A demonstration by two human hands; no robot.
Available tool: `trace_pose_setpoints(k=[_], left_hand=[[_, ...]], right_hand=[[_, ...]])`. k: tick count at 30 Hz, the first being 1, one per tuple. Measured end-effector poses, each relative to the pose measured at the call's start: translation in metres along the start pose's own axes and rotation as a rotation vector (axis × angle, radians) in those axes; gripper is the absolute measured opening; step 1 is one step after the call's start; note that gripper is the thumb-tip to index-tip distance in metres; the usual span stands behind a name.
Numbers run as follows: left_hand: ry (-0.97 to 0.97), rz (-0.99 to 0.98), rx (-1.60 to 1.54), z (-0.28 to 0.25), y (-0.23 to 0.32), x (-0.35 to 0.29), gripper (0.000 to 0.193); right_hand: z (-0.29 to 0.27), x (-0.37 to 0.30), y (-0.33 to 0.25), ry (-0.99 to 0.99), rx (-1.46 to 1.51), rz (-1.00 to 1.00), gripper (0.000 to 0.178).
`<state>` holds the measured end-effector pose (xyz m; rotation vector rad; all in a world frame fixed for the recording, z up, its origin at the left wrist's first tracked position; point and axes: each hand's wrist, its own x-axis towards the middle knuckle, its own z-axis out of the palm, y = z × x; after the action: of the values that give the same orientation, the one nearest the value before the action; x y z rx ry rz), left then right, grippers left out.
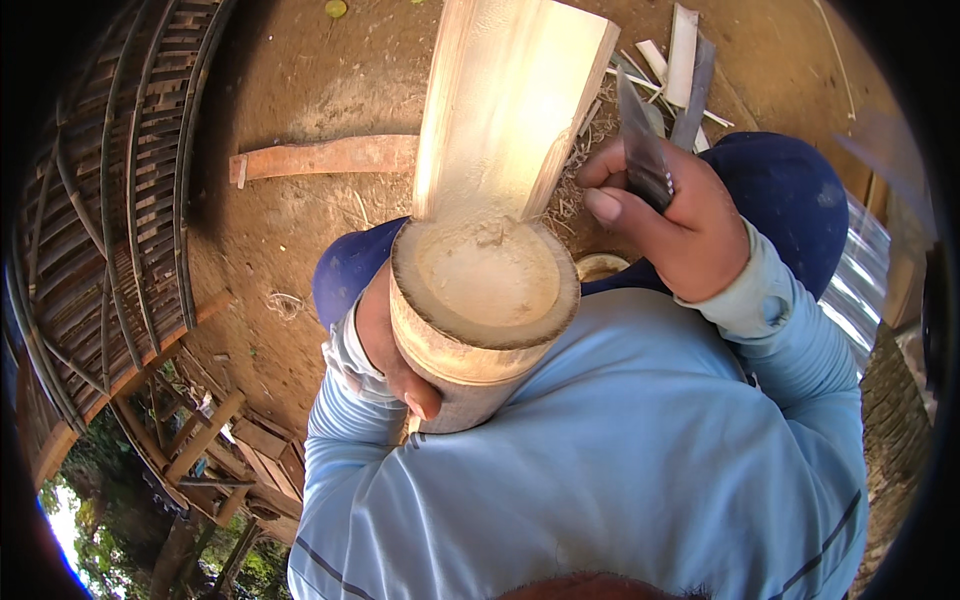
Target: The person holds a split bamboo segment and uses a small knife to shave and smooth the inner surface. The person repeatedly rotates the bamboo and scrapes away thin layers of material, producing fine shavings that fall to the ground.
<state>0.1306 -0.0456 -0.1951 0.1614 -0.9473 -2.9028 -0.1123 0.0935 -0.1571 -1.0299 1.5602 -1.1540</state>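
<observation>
A thick bamboo section (pixel 460 365) rests against my body, tilted so that its pale, closed end with a rough dark rim faces up. My left hand (pixel 388 345) is wrapped around its left side; the thumb shows and the other fingers are hidden behind it. In my right hand (pixel 690 225) is a knife (pixel 645 140), its dark blade pointing up and away, apart from the bamboo. Just beyond the bamboo's rim stands a broad pale wooden block (pixel 510 95) with fine dust on its near part.
A flat reddish wooden strip (pixel 330 157) lies on the dirt ground, left of the block. Wood offcuts (pixel 682 55) and shavings are scattered at the far right. A slatted bamboo structure (pixel 125 180) stands on the left. My bent knees (pixel 785 190) flank the work.
</observation>
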Motion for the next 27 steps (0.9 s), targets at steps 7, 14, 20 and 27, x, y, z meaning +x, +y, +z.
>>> trace_pose_setpoints(k=[7, 14, 20, 27], left_hand=[[-0.235, 0.09, 0.187, 0.008, 0.015, 0.026, 0.117], [-0.253, 0.126, 0.359, 0.02, 0.022, 0.034, 0.115], [-0.116, 0.082, 0.41, 0.022, 0.02, 0.023, 0.114], [-0.013, 0.031, 0.523, 0.02, 0.023, 0.015, 0.117]], right_hand=[[-0.019, -0.006, -0.022, -0.194, -0.175, -0.224, 0.033], [-0.022, -0.005, -0.051, -0.334, -0.633, -0.173, 0.028], [-0.016, 0.0, -0.053, -0.379, -0.661, -0.126, 0.026], [-0.001, -0.004, -0.042, -0.226, -0.575, -0.168, 0.036]])
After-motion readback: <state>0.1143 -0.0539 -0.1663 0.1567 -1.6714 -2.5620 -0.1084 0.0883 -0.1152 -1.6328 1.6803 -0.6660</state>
